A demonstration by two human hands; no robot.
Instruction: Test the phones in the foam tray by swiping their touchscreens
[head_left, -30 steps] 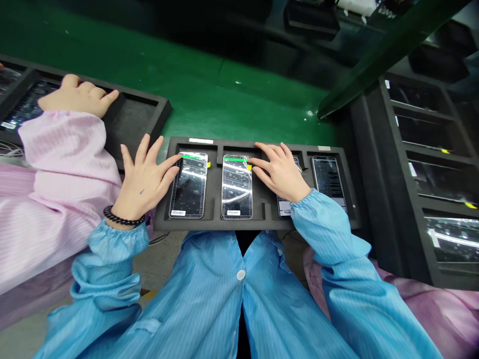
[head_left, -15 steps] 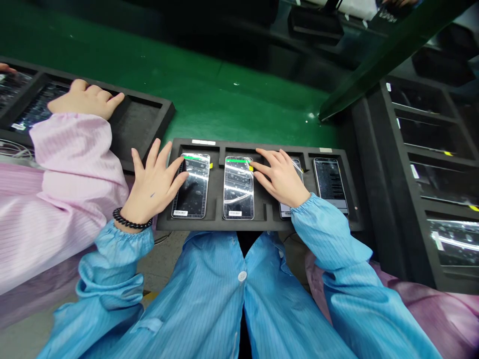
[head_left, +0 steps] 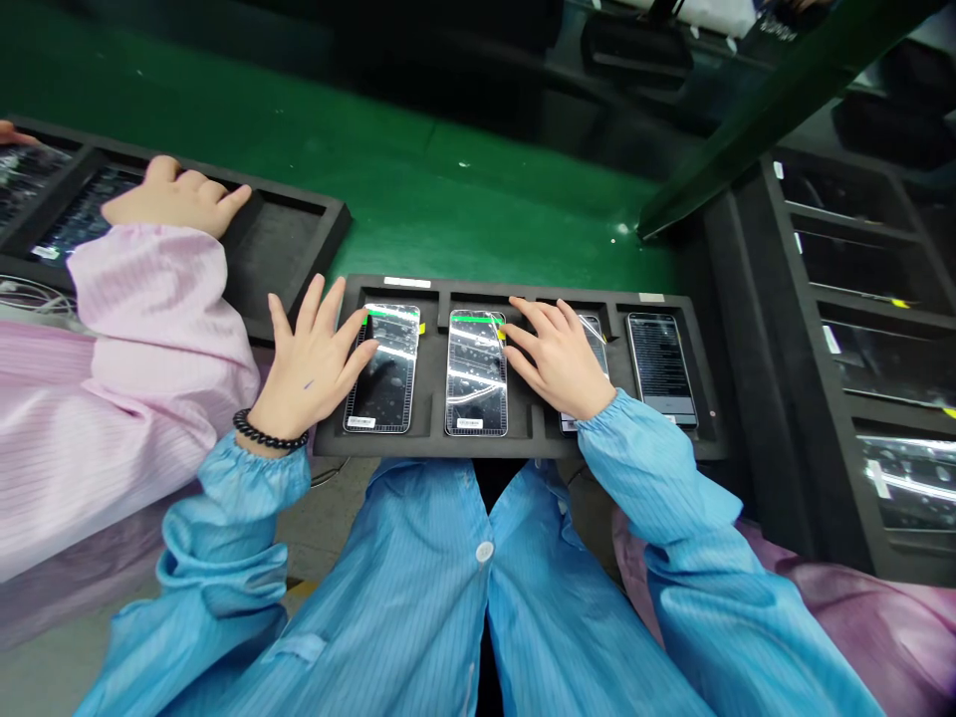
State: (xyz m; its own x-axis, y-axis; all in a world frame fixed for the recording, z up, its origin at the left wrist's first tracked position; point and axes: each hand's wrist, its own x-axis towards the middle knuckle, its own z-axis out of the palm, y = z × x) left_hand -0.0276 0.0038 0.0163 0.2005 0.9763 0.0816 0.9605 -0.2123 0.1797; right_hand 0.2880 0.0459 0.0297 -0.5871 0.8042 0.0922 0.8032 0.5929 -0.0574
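Note:
A black foam tray [head_left: 515, 448] lies in front of me with phones in its compartments. My left hand [head_left: 310, 358] is spread at the tray's left end, its thumb and a finger at the edge of the leftmost phone [head_left: 384, 373]. My right hand [head_left: 560, 354] has its fingers apart, with fingertips by the upper right edge of the second phone [head_left: 476, 378], near a yellow tab. Both these phones show a green bar at the top. The third phone [head_left: 594, 329] is partly hidden under my right hand. At the right end sits a phone with lines of text [head_left: 661, 363].
On the left, a person's hand [head_left: 175, 194] in a pink sleeve rests over another black tray [head_left: 329, 229]. A black rack [head_left: 799, 398] with several devices stands on the right. The green work surface [head_left: 463, 219] has a green post [head_left: 747, 129] at the right.
Both hands keep nearly the same places and poses. The view has shifted very slightly.

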